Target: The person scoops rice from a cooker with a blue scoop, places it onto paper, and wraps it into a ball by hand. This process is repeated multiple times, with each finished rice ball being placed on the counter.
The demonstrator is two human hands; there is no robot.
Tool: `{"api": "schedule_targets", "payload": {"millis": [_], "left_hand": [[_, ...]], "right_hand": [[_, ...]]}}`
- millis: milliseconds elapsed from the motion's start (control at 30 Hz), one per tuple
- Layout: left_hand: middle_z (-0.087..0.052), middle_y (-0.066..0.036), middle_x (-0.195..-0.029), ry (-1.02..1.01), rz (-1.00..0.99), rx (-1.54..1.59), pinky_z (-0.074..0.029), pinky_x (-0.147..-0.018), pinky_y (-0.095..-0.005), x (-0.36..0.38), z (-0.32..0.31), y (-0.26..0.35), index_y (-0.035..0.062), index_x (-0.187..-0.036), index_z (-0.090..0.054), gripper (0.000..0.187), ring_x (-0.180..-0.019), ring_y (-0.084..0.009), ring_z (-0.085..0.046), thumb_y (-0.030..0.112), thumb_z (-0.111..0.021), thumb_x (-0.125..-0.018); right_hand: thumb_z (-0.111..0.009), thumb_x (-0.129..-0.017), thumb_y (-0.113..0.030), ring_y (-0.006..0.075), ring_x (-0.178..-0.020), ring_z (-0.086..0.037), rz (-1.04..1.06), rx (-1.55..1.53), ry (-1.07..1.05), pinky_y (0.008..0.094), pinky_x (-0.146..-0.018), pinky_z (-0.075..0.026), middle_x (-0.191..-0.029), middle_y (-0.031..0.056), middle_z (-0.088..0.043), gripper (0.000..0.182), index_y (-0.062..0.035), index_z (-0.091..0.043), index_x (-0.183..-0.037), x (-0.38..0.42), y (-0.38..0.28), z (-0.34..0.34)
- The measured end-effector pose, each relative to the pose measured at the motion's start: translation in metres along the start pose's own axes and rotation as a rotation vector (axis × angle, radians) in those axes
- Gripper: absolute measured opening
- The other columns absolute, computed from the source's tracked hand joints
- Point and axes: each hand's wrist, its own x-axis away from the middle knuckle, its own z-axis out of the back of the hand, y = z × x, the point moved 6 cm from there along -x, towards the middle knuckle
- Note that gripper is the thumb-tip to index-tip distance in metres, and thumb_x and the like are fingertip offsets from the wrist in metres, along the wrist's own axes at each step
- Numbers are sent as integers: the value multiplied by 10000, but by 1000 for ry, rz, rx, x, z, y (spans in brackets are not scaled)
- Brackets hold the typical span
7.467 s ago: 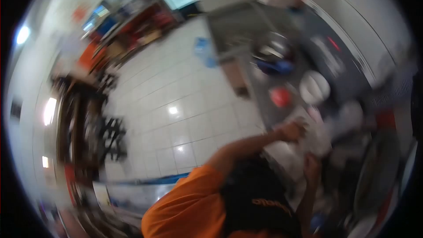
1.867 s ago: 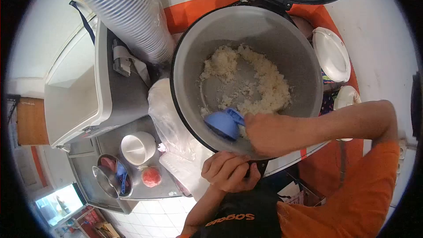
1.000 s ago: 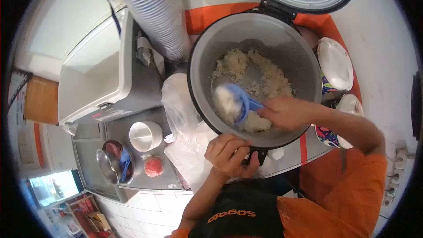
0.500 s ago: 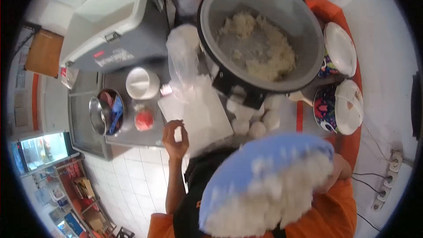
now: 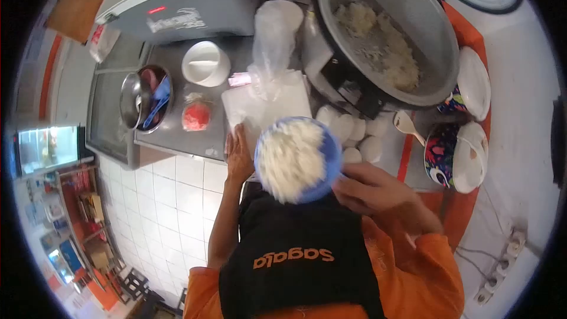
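A blue bowl [image 5: 334, 156] heaped with white rice [image 5: 292, 159] is tilted in front of my apron, over the near edge of the white paper sheets [image 5: 283, 101]. My right hand [image 5: 366, 189] grips its right side. My left hand [image 5: 238, 152] touches the left edge of the paper, fingers pressed together; whether a sheet is pinched there is hard to see. A clear plastic bag [image 5: 271, 47] lies on the far part of the paper. Beyond, to the right, a large open rice cooker [image 5: 440, 53] holds some rice [image 5: 401, 59].
White round items [image 5: 371, 149] and a wooden spoon [image 5: 409, 124] lie beside the cooker. Patterned bowls [image 5: 440, 153] stand at the right. Leftward are a white container [image 5: 205, 65], a red bundle [image 5: 196, 116], a metal bowl [image 5: 134, 100] and a grey cooler box [image 5: 207, 9].
The blue bowl has moved left and away from my body, toward the paper, with my right hand on it. My left hand has come down from a raised curl to the paper's edge.
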Motion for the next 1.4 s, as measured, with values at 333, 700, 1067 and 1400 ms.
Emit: {"api": "schedule_targets", "payload": {"millis": [333, 700, 1067, 1400], "left_hand": [[-272, -264, -1663, 46, 183, 147, -188, -1279, -494, -4, 35, 16, -86, -1608, -48, 1419, -1555, -451, -213, 490, -935, -662], [-236, -271, -1673, -25, 157, 219, -178, -1289, -478, -3, 35, 7, -80, -1610, -77, 1363, -1563, -439, -197, 450, -928, -686], [-444, -263, -1563, -106, -154, 59, -262, -1267, -500, 38, 34, 42, -62, -1484, -442, 786, -1511, -386, -360, 314, -783, -883], [-753, -181, -1122, -61, -150, 222, -593, -917, -417, 42, 37, 57, 24, -1197, -692, 287, -1066, -333, -731, 56, -645, -916]], "right_hand": [[-590, -989, -528, 314, -676, -684, 533, 1547, 977, 512, -817, -489, -720, 180, -694, 519, -19, -692, -963, -217, 76, 13], [-589, -956, -637, 338, -537, -653, 368, 1405, 918, 511, -829, -435, -589, 200, -663, 692, -53, -693, -598, -247, 69, 41], [-660, -981, -364, 381, -672, -652, 587, 900, 1234, 493, -669, -471, -753, 188, -683, 349, -24, -660, -898, -62, 103, 33], [-551, -1062, -367, 505, -880, -649, -137, 514, 1830, 573, -780, -484, -943, 293, -684, 422, 49, -614, -1086, 63, 284, 196]]}}
